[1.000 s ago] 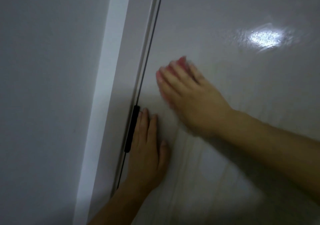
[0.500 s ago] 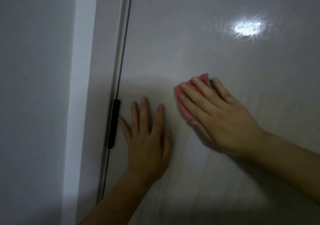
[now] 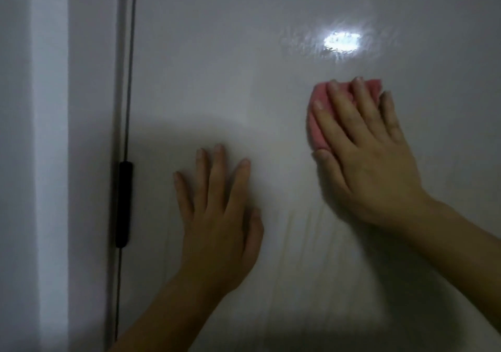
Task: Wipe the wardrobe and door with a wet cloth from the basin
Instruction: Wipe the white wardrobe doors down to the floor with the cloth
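Observation:
A glossy white door panel (image 3: 217,67) fills most of the head view, with faint wet streaks low in the middle. My right hand (image 3: 366,156) lies flat on it with straight fingers, pressing a folded pink cloth (image 3: 320,107) against the surface; only the cloth's left and top edges show past my fingers. My left hand (image 3: 219,216) rests flat on the panel lower left of the cloth, fingers spread and holding nothing.
A dark vertical gap with a black hinge (image 3: 124,204) runs down the panel's left edge. Left of it are a white frame strip (image 3: 90,134) and a plain wall (image 3: 16,162). A bright light reflection (image 3: 342,41) shines above my right hand.
My right hand has slid the pink cloth to the right, away from the hinge edge. My left hand stays flat on the panel, its fingers now spread wider.

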Motion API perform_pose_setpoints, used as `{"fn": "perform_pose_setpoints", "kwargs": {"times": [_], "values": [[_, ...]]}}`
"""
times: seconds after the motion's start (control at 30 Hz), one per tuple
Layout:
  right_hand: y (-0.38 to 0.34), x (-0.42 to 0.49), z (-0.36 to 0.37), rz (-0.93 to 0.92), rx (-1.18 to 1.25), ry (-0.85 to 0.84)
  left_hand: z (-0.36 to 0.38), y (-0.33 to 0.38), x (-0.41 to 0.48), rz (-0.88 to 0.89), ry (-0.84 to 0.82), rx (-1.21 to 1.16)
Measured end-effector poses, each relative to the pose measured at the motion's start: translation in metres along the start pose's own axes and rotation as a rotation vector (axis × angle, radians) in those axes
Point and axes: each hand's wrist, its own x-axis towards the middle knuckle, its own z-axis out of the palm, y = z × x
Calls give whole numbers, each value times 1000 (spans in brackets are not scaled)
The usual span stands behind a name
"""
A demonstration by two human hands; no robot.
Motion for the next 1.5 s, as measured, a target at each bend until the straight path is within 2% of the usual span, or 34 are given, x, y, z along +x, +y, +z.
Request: {"fn": "perform_pose_setpoints", "kwargs": {"times": [0.07,0.2,0.23,0.33,0.4,0.47,0.53,0.6,0.67,0.8,0.83,0.9,1.0,1.03,1.1,1.2,1.27,1.4,1.43,1.5], "values": [[-3,-15,1,29,23,-5,3,12,4,32,-4,-23],[3,-54,5,-239,-9,-95,11,25,8,72,-30,18],[14,-53,1,-228,-33,-87,13,26,7,67,-35,37],[55,-43,-10,57,-43,-32,15,32,7,-8,-48,77],[68,-44,-13,175,-25,-12,15,42,8,-62,-46,71],[63,-60,-10,91,-9,-19,18,58,12,-23,-46,56],[58,-87,-4,-78,-2,-70,24,78,14,74,-55,33],[70,-103,-6,-162,-32,-115,32,99,16,163,-64,26],[99,-104,-12,-76,-66,-92,41,119,17,214,-75,43],[144,-115,-22,268,5,7,55,145,15,197,-116,84],[143,-126,-21,267,19,11,58,150,15,177,-123,101],[133,-155,-13,138,38,-19,62,158,13,145,-131,132],[143,-182,-13,-33,5,-60,64,174,10,202,-133,133],[156,-182,-15,-4,-20,-51,66,182,8,243,-138,129],[183,-178,-22,184,-15,-7,72,199,6,310,-165,123],[193,-181,-26,415,71,50,80,218,6,329,-213,161],[180,-199,-21,339,82,35,80,224,6,302,-238,202],[194,-233,-17,32,19,-44,76,235,4,295,-254,233],[208,-232,-19,55,-3,-27,75,239,4,313,-252,232],[234,-224,-27,281,35,40,75,251,6,355,-253,223]]}}
